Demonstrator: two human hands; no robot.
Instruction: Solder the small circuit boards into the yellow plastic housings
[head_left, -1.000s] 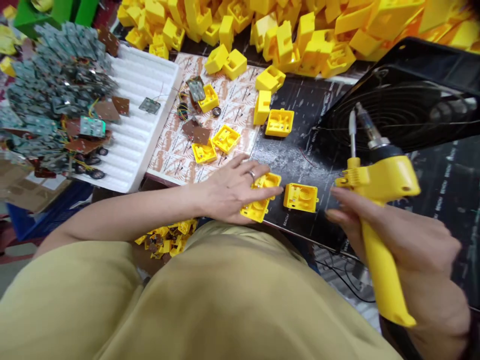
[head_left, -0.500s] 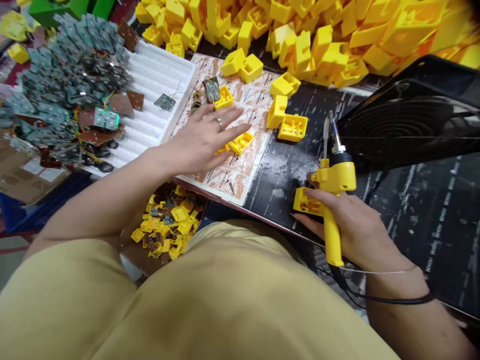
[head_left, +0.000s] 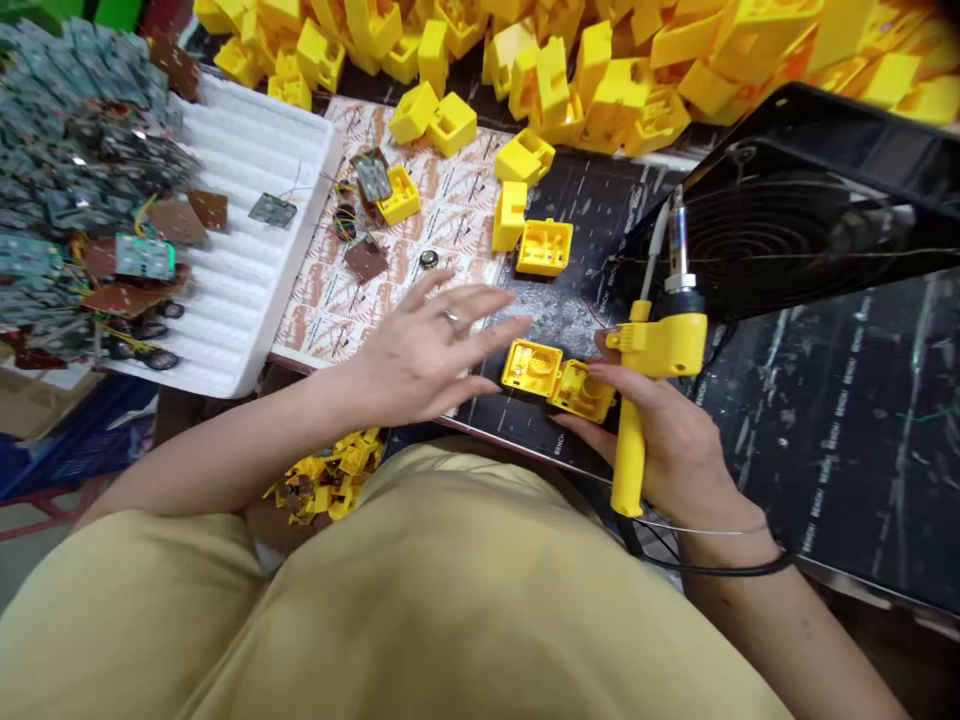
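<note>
My right hand [head_left: 675, 440] is wrapped round a yellow soldering gun [head_left: 632, 440], its metal tip pointing away from me. The thumb and fingers of that hand also reach the edge of a yellow plastic case half [head_left: 583, 392] on the black mat. Directly left of it, and close against it, lies another open case half [head_left: 532, 367]. My left hand [head_left: 431, 350] hovers beside that one with fingers spread, holding nothing. Beyond the left hand are a small round metal part [head_left: 428, 259], a brown circuit board [head_left: 366, 258] and a yellow case [head_left: 400, 196] with a grey-green board [head_left: 372, 176] against it.
A white ridged foam tray [head_left: 247, 290] at the left carries a heap of wired circuit boards [head_left: 90, 150]. Many yellow cases [head_left: 555, 80] are piled along the back. A black fan [head_left: 795, 220] stands at the right. Below the table edge is a pile of yellow parts [head_left: 337, 475].
My left hand has moved right and nearer to me. The case half that was under it now lies on the black mat beside the right hand's one. The view has shifted right.
</note>
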